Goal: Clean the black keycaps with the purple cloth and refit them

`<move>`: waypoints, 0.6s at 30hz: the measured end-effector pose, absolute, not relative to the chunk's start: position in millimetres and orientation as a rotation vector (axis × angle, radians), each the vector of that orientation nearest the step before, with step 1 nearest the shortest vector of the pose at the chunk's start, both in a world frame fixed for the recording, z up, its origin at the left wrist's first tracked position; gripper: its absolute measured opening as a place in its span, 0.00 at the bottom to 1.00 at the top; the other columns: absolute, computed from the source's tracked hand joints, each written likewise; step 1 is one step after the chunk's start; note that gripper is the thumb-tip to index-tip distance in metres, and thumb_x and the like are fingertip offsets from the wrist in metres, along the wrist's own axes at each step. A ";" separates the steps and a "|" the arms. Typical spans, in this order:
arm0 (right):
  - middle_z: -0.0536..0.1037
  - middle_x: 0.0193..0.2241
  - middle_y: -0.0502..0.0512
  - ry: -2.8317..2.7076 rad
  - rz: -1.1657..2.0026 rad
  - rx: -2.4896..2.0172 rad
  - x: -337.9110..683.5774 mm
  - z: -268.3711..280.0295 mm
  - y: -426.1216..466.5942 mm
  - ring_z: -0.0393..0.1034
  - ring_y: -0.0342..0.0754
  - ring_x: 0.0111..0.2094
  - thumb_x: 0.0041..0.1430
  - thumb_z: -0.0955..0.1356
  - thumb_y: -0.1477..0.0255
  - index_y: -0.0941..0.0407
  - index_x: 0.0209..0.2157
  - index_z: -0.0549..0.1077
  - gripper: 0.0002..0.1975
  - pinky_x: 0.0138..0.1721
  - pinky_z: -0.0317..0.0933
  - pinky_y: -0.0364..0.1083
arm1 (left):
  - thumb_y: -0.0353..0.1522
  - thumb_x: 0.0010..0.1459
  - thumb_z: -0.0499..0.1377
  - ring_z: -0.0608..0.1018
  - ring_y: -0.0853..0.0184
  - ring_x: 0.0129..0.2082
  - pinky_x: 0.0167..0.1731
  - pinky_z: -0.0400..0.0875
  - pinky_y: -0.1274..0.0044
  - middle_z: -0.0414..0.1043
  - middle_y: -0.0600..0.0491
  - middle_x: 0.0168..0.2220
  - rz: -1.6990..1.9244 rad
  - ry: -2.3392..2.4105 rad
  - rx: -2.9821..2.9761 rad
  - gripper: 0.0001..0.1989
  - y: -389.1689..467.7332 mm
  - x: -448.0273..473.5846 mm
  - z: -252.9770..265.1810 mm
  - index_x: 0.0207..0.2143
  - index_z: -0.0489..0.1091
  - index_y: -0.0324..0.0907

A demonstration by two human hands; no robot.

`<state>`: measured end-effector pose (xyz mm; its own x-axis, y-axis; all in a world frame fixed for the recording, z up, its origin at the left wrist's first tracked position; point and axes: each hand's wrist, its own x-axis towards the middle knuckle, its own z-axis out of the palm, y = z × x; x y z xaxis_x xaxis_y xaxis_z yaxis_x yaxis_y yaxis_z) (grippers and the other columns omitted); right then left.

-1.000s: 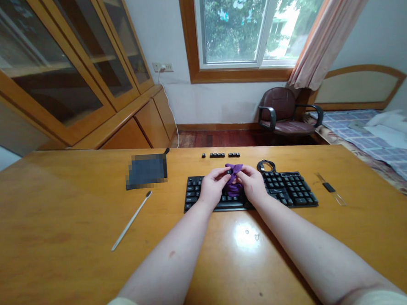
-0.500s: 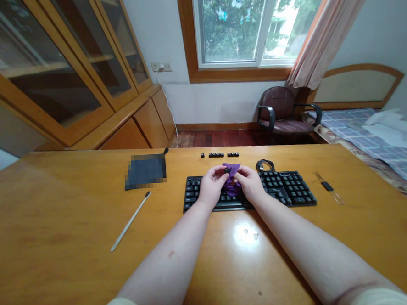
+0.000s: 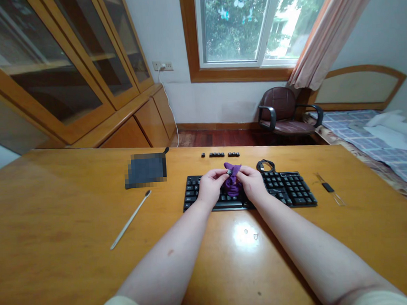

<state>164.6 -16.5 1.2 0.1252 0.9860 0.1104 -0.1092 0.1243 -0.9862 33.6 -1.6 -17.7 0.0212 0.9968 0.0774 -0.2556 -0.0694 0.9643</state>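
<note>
Between the fingertips of my left hand is a small dark keycap, pinched with a pale side showing. My right hand grips a purple cloth, which bunches between both hands and hangs down over the keyboard. The black keyboard lies flat beneath my hands, its middle hidden by them and the cloth. Behind it on the table, several loose black keycaps are lined up in a row.
A coiled black cable lies behind the keyboard. On the right rests a wire keycap puller. To the left are a long white brush and a blurred dark pouch. All lie on the wooden table.
The keycap in my left fingers has turned, so a paler side now shows. The cloth has shifted slightly between my hands. Both hands stay over the keyboard.
</note>
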 end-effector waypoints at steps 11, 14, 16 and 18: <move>0.74 0.24 0.51 -1.231 0.925 -1.152 164.7 -6.8 -16.4 0.66 0.45 0.26 0.45 0.70 0.67 0.55 0.26 0.77 0.07 0.29 0.63 0.45 | 0.30 0.44 0.63 0.77 0.65 0.34 0.42 0.70 0.70 0.78 0.50 0.32 1.347 0.969 1.073 0.09 -1.9 32.8 -13.8 0.31 0.76 0.39; 0.72 0.21 0.50 -1.185 0.922 -1.137 165.1 -1.8 -18.3 0.65 0.44 0.23 0.46 0.70 0.68 0.56 0.23 0.76 0.06 0.28 0.62 0.44 | 0.31 0.44 0.64 0.77 0.65 0.35 0.43 0.70 0.69 0.78 0.49 0.33 1.327 0.944 1.093 0.10 -1.9 32.4 -14.3 0.32 0.76 0.39; 0.72 0.22 0.50 -1.161 0.941 -1.120 164.8 0.6 -18.9 0.65 0.44 0.23 0.45 0.70 0.67 0.56 0.23 0.76 0.06 0.27 0.62 0.44 | 0.32 0.44 0.64 0.77 0.64 0.36 0.43 0.70 0.69 0.78 0.49 0.34 1.319 0.936 1.102 0.11 -1.3 32.2 -15.0 0.33 0.76 0.38; 0.71 0.22 0.50 -1.150 0.970 -1.112 164.2 0.8 -18.5 0.64 0.44 0.23 0.45 0.70 0.67 0.56 0.24 0.75 0.07 0.27 0.62 0.44 | 0.31 0.44 0.64 0.77 0.65 0.36 0.43 0.70 0.69 0.78 0.49 0.34 1.316 0.928 1.094 0.12 -0.7 32.3 -15.9 0.34 0.75 0.38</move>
